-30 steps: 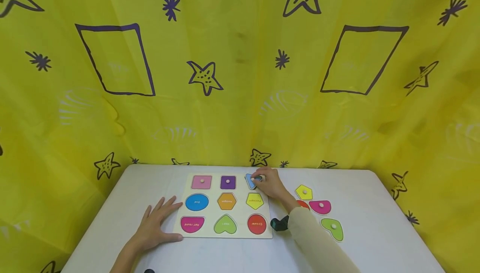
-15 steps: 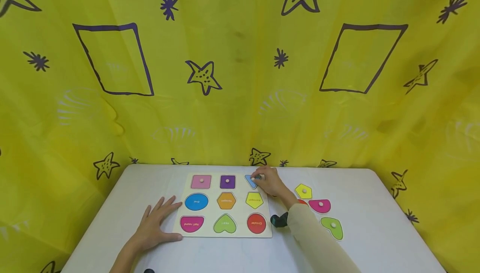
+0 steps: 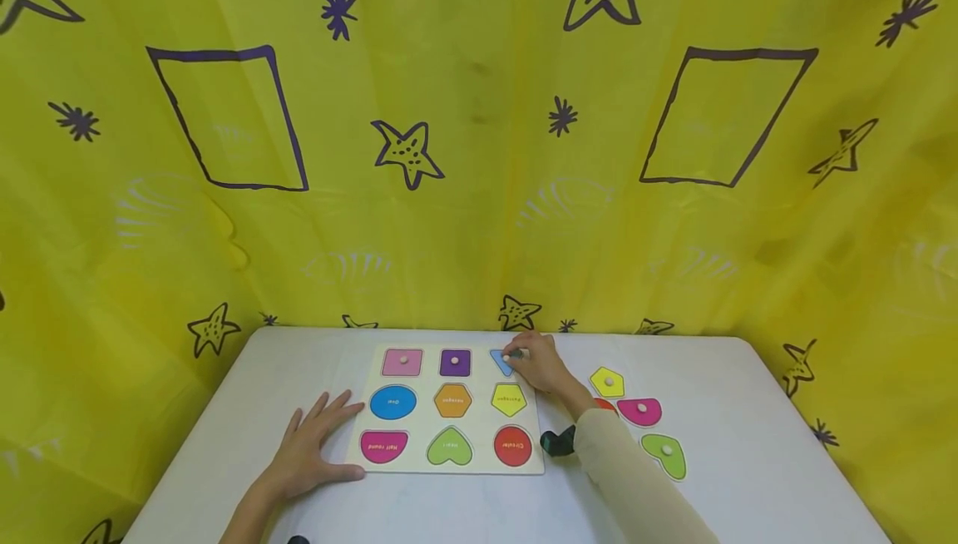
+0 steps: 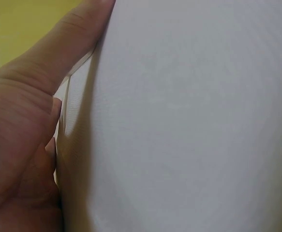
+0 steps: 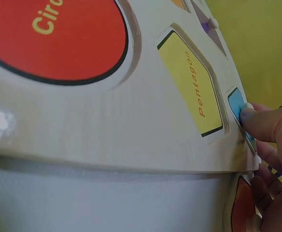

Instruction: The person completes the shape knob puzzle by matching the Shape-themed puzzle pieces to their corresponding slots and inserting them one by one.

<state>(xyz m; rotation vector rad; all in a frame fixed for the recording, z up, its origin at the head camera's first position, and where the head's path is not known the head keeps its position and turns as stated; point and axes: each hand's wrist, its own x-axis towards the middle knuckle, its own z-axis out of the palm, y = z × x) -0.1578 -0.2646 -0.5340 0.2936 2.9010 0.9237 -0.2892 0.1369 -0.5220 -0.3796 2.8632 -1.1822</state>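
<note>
White desk (image 3: 299, 361) under my right grip (image 3: 540, 366), which pinches blue triangle (image 5: 235, 101) | left grip (image 3: 310, 446) splayed | tilting might jam it

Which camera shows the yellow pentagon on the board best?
The right wrist view: the yellow pentagon is big there and its word, Pentagon, reads clearly, though sideways. The head view shows it small, its word upside down. The left wrist view doesn't show it.

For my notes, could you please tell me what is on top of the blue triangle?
A pale knob, which the right hand pinches. In the head view, the fingers hide part of the triangle.
</note>
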